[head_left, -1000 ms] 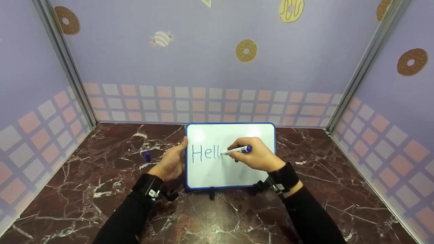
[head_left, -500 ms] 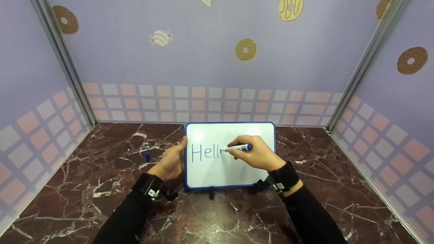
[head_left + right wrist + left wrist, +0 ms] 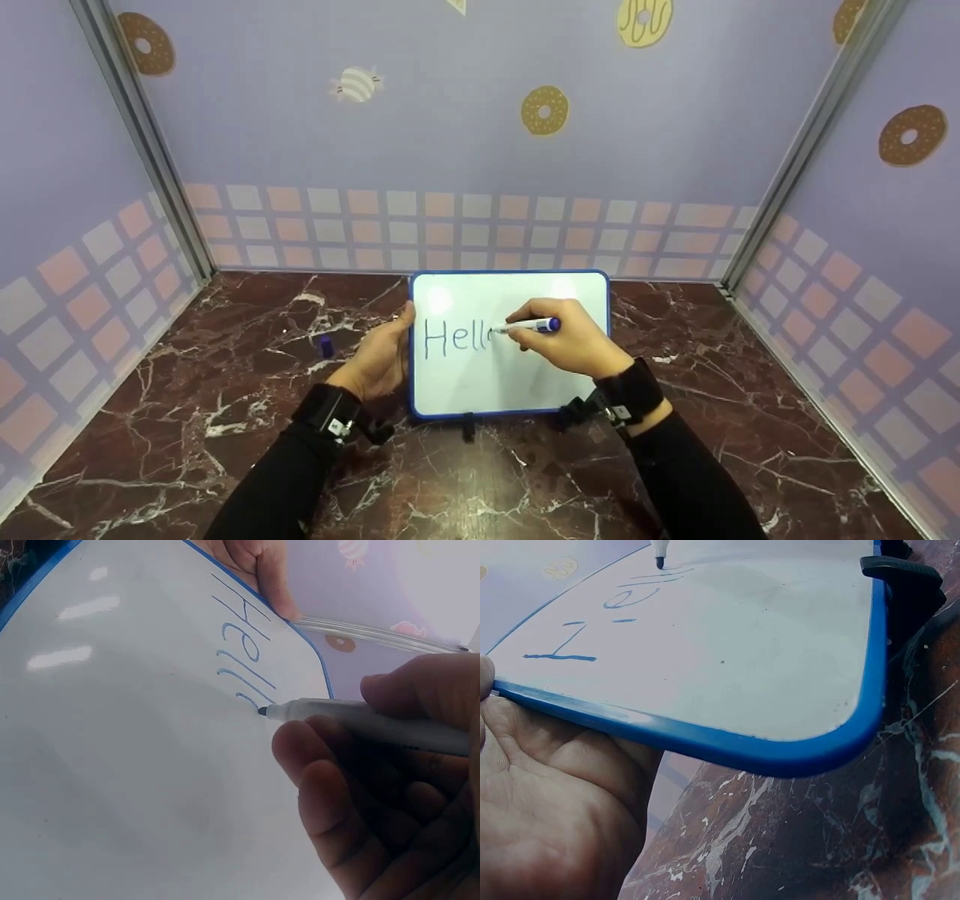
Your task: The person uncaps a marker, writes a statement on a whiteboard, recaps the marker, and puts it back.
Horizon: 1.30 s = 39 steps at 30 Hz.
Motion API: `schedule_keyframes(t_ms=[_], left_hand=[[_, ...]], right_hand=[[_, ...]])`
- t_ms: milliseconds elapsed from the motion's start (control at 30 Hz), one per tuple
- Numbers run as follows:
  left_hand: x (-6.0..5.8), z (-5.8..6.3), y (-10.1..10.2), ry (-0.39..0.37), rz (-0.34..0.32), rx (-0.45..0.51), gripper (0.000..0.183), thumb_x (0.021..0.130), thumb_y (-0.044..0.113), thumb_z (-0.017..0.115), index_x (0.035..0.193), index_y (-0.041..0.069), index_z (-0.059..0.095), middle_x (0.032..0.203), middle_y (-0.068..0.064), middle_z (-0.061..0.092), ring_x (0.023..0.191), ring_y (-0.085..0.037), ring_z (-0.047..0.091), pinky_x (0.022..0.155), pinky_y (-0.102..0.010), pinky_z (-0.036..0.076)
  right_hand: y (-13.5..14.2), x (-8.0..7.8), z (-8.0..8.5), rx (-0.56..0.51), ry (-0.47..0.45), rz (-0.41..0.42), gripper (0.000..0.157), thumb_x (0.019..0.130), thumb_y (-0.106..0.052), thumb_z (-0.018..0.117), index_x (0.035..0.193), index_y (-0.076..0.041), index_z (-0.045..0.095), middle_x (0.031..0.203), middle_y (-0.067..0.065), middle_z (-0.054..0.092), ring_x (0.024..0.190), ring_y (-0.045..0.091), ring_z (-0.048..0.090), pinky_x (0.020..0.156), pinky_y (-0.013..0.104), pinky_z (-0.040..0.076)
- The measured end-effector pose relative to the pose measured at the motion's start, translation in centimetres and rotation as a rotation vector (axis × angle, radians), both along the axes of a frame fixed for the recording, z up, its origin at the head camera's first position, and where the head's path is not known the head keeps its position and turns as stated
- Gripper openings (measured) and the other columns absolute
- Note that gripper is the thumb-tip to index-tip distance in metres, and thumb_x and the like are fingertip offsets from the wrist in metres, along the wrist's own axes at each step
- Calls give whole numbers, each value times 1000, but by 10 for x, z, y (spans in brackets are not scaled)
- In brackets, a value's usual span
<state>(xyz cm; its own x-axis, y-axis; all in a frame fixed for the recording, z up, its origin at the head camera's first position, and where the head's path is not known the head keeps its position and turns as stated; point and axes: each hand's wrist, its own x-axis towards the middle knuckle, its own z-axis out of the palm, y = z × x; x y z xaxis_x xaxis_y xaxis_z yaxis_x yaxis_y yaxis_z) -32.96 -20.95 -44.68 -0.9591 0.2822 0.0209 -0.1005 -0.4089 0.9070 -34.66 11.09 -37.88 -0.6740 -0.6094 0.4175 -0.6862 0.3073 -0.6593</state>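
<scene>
A small whiteboard with a blue frame stands tilted on black feet, with "Hell" and a curved stroke after it in blue. My left hand grips the board's left edge, thumb at the front of the frame and the other fingers behind, mostly hidden. In my right hand a white whiteboard marker with a blue end is pinched. Its dark tip meets the board at the end of the curved stroke in the right wrist view, where the marker lies between thumb and fingers.
A blue marker cap stands on the dark red marbled table, left of my left hand. Below the board's lower edge sticks out a black foot. Patterned lilac walls close in the table at the back and both sides.
My right hand has moved the marker tip slightly up along the board, and a short curved stroke now follows the last "l". The left hand keeps its hold on the frame.
</scene>
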Motion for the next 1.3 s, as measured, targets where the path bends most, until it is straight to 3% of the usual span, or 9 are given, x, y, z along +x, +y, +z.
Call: schedule_keyframes(t_ms=[400, 633, 867, 1100, 1300], left_hand=[[0, -1, -1, 1, 4, -4, 58, 119, 53, 38, 144, 8, 65, 129, -9, 79, 115, -26, 77, 98, -44, 65], [1, 0, -1, 5, 12, -6, 59, 119, 54, 40, 143, 7, 66, 128, -9, 79, 114, -25, 77, 97, -43, 65], [2, 0, 0, 1, 18, -1, 56, 119, 53, 40, 142, 9, 67, 128, -8, 80, 115, -25, 77, 98, -43, 65], [3, 0, 0, -9, 23, 1, 56, 119, 53, 40, 141, 9, 67, 128, -9, 79, 115, -26, 77, 98, -44, 65], [2, 0, 0, 7, 2, -1, 58, 118, 54, 40, 145, 9, 64, 129, -9, 79, 116, -27, 77, 97, -46, 65]], right_hand=[[1, 2, 3, -9, -12, -15, 14, 106, -14, 78, 116, -6, 83, 109, 5, 83, 81, 17, 78, 68, 26, 58], [2, 0, 1, -3, -12, -26, 14, 105, -12, 79, 117, -4, 83, 106, 6, 83, 80, 23, 79, 62, 23, 51], [3, 1, 2, -1, -12, -37, 12, 104, -10, 78, 115, -4, 82, 108, 8, 83, 80, 25, 79, 65, 24, 54], [2, 2, 2, -14, -46, -27, 11, 104, -9, 78, 112, -2, 81, 107, 12, 82, 81, 24, 79, 69, 24, 59], [4, 3, 4, -5, -71, -33, 12, 104, -10, 77, 111, -2, 81, 106, 11, 82, 79, 20, 77, 65, 23, 55]])
